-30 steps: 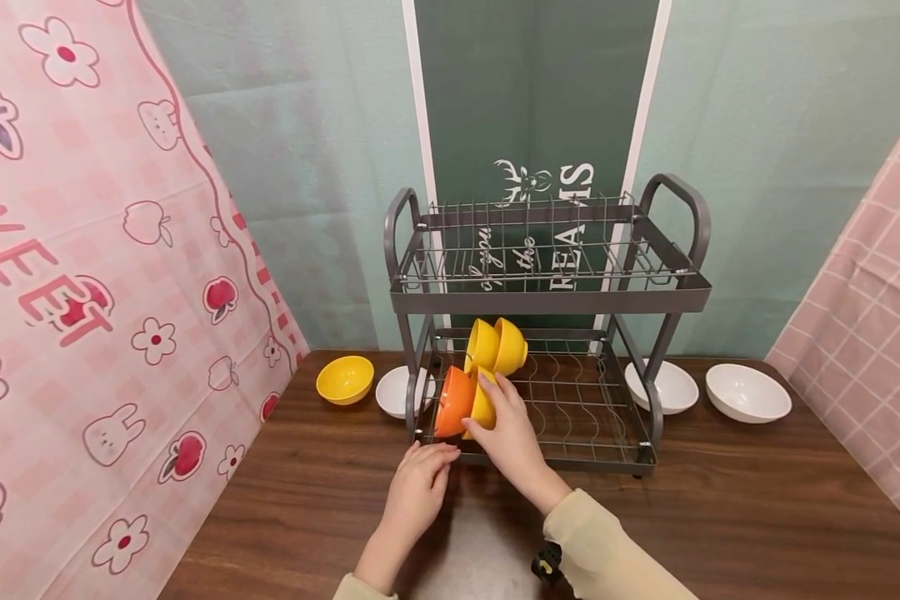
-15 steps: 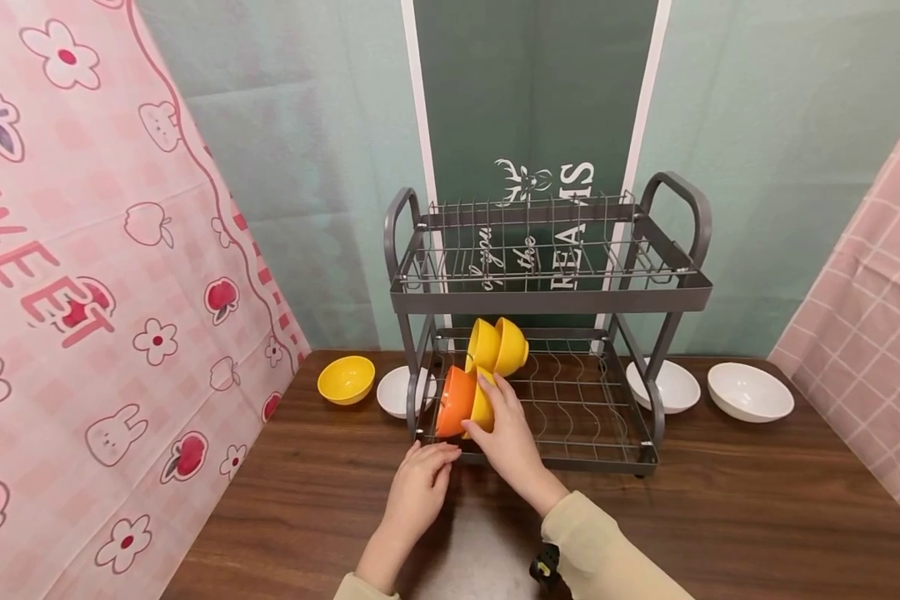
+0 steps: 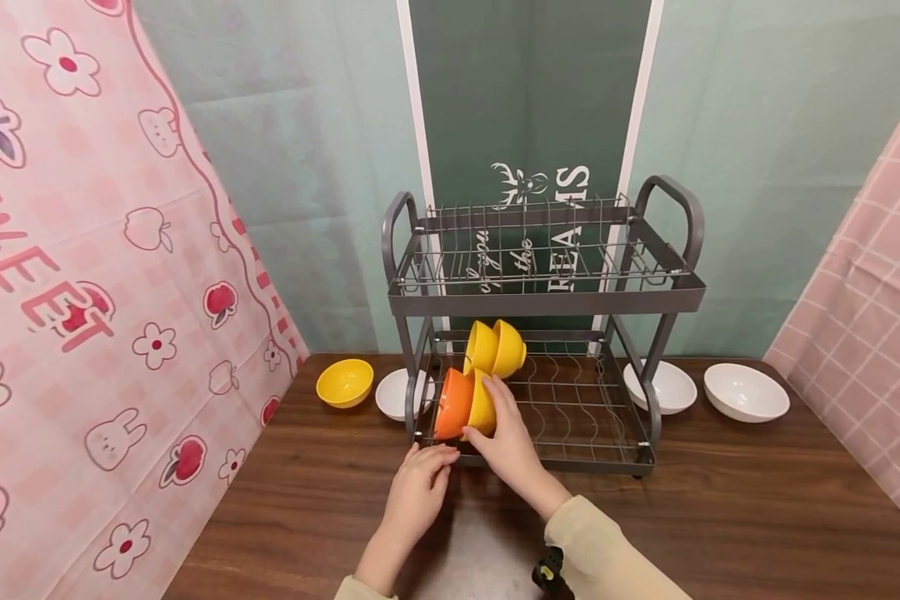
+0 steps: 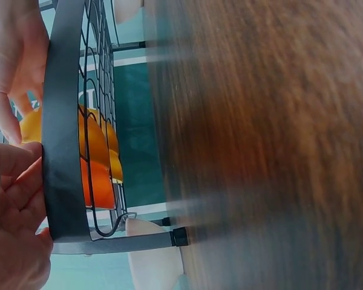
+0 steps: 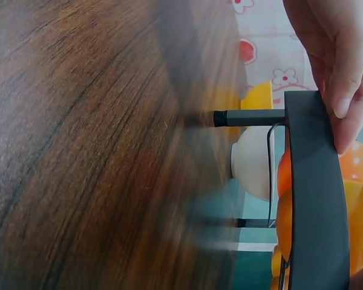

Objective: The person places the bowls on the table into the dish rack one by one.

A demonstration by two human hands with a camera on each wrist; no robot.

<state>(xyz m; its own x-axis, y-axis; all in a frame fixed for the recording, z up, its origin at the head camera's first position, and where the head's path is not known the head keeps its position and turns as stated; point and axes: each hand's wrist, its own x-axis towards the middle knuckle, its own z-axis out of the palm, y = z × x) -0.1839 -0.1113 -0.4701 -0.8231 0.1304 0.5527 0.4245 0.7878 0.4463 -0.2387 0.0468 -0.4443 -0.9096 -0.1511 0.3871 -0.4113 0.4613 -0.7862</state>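
On the lower tier of a dark grey dish rack (image 3: pixel 547 302), an orange bowl (image 3: pixel 453 404) stands on its side at the front left. A yellow bowl (image 3: pixel 482 406) leans against its right side. My right hand (image 3: pixel 512 442) holds this yellow bowl, thumb low at the front and fingers over its upper right. Two more yellow bowls (image 3: pixel 508 348) stand tilted behind. My left hand (image 3: pixel 417 487) rests its fingertips on the rack's lower front rail (image 4: pixel 63 121), just below the orange bowl. In the right wrist view, the left fingers (image 5: pixel 345 90) touch the rail's top edge.
Left of the rack, a yellow bowl (image 3: pixel 345 383) and a white bowl (image 3: pixel 396 395) sit on the wooden table (image 3: pixel 285 500). To its right are a white bowl (image 3: pixel 667 387) and a larger white bowl (image 3: pixel 746 393). The upper wire tier (image 3: pixel 525 250) overhangs the bowls. Printed cloths hang around.
The head view has shifted very slightly. Both hands and the bowls keep practically the same places on the rack.
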